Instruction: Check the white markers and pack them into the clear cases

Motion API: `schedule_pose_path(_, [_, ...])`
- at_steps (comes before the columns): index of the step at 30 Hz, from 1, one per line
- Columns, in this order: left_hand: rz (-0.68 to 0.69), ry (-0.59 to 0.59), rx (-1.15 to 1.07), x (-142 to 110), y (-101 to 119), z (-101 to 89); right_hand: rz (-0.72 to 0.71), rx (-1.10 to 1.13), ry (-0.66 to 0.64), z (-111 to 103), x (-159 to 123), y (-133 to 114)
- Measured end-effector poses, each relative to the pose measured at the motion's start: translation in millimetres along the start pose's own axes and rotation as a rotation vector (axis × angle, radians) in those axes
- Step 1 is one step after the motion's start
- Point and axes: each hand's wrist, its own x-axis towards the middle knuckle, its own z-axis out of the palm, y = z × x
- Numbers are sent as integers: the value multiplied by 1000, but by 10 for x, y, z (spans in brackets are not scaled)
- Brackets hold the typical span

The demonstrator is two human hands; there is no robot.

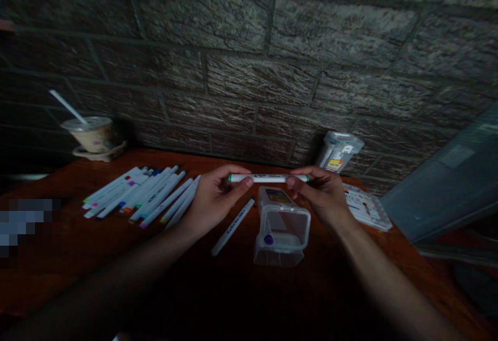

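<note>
A white marker [268,178] with green ends is held level above the table. My left hand [218,193] pinches its left end between thumb and fingers, and my right hand [321,190] pinches the right end the same way. Below and between the hands lies a clear plastic case [286,227], its open end facing me, with a purple-tipped marker [268,239] inside. Just left of the case a single white marker [233,227] rests on the wood. Left of my left hand several white markers [155,190] with coloured ends lie in a loose spread.
A lidded drink cup [93,133] with a straw sits in a carton holder at the back left. Behind my right hand stands another clear container [337,152], beside a flat printed pack [368,209]. The brick wall [241,82] borders the wooden table [97,258].
</note>
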Motion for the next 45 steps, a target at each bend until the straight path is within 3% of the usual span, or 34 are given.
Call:
schedule_pose_path(17, [-74,-32,-218,10,-63,-8,53,111,-3,-1,-3,-1])
schedule_pose_path(45, [-141,27,-544,54,-18,-27,180,259,-24,25,7,-125])
